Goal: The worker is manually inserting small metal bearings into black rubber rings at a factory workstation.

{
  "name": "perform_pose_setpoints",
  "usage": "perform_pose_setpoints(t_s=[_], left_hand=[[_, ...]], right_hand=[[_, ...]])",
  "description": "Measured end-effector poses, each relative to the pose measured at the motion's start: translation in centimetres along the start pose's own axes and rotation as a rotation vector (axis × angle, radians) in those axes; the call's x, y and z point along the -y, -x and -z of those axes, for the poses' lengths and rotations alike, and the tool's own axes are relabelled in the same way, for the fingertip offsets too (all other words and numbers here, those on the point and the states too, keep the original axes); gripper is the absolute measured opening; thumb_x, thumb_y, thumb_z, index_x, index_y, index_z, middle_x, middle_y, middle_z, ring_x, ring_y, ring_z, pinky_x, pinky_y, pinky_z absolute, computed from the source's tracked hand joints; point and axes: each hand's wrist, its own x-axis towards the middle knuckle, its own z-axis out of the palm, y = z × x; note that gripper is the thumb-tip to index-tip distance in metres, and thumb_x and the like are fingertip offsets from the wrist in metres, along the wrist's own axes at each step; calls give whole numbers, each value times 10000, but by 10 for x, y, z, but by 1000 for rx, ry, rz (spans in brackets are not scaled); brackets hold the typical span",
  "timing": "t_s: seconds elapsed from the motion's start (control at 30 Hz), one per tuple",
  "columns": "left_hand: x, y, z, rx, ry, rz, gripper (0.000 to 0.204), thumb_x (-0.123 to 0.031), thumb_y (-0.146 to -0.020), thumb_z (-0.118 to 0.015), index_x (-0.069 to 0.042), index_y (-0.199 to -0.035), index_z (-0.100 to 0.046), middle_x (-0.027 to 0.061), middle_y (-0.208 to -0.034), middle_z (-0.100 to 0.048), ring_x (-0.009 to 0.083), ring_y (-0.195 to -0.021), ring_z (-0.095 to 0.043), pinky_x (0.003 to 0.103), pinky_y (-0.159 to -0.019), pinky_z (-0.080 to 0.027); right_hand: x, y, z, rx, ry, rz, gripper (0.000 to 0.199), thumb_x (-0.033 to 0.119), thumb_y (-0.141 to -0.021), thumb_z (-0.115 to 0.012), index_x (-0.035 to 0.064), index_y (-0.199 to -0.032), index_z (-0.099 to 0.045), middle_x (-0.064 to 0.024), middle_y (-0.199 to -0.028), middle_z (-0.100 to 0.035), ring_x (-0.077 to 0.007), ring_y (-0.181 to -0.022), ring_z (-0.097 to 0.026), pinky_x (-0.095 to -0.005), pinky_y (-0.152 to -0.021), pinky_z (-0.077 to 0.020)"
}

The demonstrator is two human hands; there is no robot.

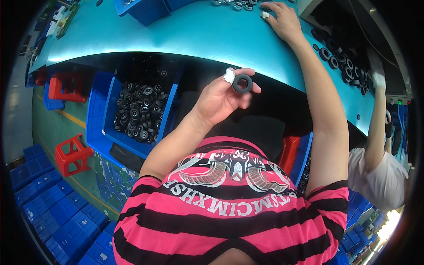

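A black rubber tyre (235, 85) with an open middle is pinched between the thumb and fingers of my left hand (217, 102), in front of the table's near edge. A white wrap covers that thumb's tip. My right hand (286, 23) reaches to the far part of the teal table (212, 37), its fingers stretched out and its thumb, also wrapped in white, held apart. Just beside its fingertips lie several small shiny silver parts (238, 6) that look like wheel hubs. Whether the fingertips touch one is hard to see at the picture's edge.
Black tyres (333, 62) lie along the table's right side, by a co-worker's arm (376, 110). A blue bin (142, 13) stands at the back. Below the table, left, another blue bin (165, 119) holds finished-looking wheels (140, 108). Red stools (73, 154) and stacked blue crates (66, 225) are left.
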Motion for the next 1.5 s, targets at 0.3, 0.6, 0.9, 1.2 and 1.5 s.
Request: perform_pose_setpoints(t_s=[0.3,0.6,0.9,1.2,1.5], left_hand=[[-6,13,-9,6,-175,-51,490,-277,-1042,-608,8,-1426,-502,207,-1185,-646,163,-917,-633,315,-776,-553],[3,25,-31,-220,-1384,-320,620,-49,-759,-830,-24,-1340,-615,107,-1167,-687,166,-1053,-674,299,-895,-552],[12,25,-29,-218,-1295,-287,567,3,-750,-813,-9,-1291,-642,97,-1152,-666,171,-1068,-665,301,-910,-551],[12,29,-27,-200,-1124,-281,473,61,-771,-787,35,-1228,-667,90,-1171,-607,170,-1087,-635,304,-952,-541],[17,27,-21,-196,-901,-250,541,87,-779,-786,45,-1290,-617,85,-1208,-591,182,-1132,-625,315,-1002,-533]], right_hand=[[-8,44,56,-45,-218,-12,332,244,-899,-729,134,-1212,-709,-90,-1104,-653,-192,-931,-648,-330,-833,-531],[69,214,48,-96,-1164,-224,362,-97,-853,-690,-25,-1206,-667,-34,-1150,-557,-102,-1022,-600,-259,-891,-512],[71,248,12,-17,-1419,-469,389,-139,-823,-648,-9,-1188,-670,-22,-1129,-592,-99,-1018,-602,-259,-918,-510],[86,240,17,35,-1366,-343,409,-144,-829,-649,-16,-1216,-677,-41,-1162,-558,-122,-1053,-611,-264,-913,-533],[87,240,18,8,-1337,-326,409,-148,-834,-645,-22,-1223,-672,-45,-1167,-553,-132,-1058,-612,-272,-921,-537]])
